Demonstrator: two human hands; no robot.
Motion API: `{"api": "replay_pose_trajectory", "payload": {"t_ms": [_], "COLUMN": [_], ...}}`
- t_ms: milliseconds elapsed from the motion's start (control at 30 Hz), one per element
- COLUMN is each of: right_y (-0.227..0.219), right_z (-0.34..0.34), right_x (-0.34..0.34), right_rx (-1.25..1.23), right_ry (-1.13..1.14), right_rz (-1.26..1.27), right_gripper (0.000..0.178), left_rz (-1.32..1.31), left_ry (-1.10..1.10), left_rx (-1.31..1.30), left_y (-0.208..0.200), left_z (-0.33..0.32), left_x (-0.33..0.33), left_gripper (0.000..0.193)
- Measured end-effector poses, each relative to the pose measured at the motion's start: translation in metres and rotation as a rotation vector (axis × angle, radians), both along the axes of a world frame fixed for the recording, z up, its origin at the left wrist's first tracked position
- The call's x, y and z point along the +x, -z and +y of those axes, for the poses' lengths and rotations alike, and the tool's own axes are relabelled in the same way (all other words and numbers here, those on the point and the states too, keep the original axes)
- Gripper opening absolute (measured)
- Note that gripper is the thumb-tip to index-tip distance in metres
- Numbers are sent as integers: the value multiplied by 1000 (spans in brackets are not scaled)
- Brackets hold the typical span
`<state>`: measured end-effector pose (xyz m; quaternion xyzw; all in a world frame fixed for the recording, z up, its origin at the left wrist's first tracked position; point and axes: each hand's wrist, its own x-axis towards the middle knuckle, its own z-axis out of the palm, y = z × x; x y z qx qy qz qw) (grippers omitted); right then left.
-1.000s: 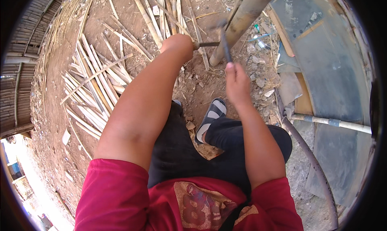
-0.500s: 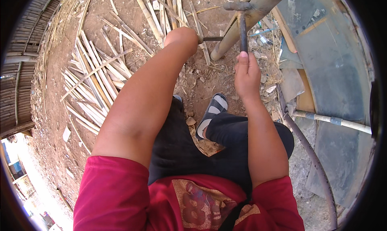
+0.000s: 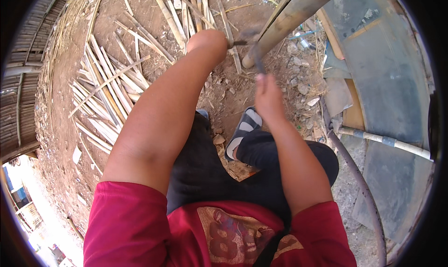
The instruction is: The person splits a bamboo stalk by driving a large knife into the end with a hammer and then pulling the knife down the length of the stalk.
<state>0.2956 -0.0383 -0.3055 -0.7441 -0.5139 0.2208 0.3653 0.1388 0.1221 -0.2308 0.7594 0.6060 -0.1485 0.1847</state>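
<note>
My left hand (image 3: 208, 42) is stretched out, its fingers mostly hidden behind the back of the hand. From it a dark flat blade (image 3: 241, 42) juts to the right, reaching a thick bamboo pole (image 3: 291, 22). The pole leans up to the far right, with a long dark split along it. In my right hand (image 3: 269, 95) is a hammer (image 3: 260, 64), its handle gripped with the thumb on top. Motion blurs the hammer, and its head is beside the blade and the pole; whether they touch, I cannot tell.
Split bamboo strips (image 3: 109, 87) lie in a loose heap on the dirt at left, with more strips (image 3: 186, 15) beyond my left hand. Grey sheets (image 3: 382, 85) and a bent dark pipe (image 3: 359, 178) are at right. My sandalled foot (image 3: 243, 131) stands below the pole.
My right hand has swung the hammer left and down, from above the pole's side to beside the blade. The left hand and blade have barely moved.
</note>
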Motion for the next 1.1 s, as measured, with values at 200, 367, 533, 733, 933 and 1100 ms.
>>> {"api": "replay_pose_trajectory", "payload": {"t_ms": [200, 367, 533, 733, 933, 1100], "right_y": [-38, -30, -15, -21, -21, -26], "right_z": [8, -5, 5, -2, -1, -4], "right_x": [-7, 3, 7, 4, -1, 8], "right_rx": [53, 45, -36, 41, -64, 205], "right_ry": [-74, 13, 56, 28, -15, 47], "right_rz": [91, 73, 38, 103, 106, 73], "right_gripper": [37, 37, 40, 40, 40, 35], "left_rz": [30, 17, 0, 10, -9, 27], "left_ry": [67, 95, 34, 24, -15, 70], "left_rx": [54, 12, 45, 0, -19, 32], "left_y": [3, -6, 0, 3, 1, 9], "left_z": [-6, -4, 4, 5, 3, 3], "left_x": [7, 4, -4, 0, -1, 3], "left_gripper": [26, 26, 25, 26, 25, 25]}}
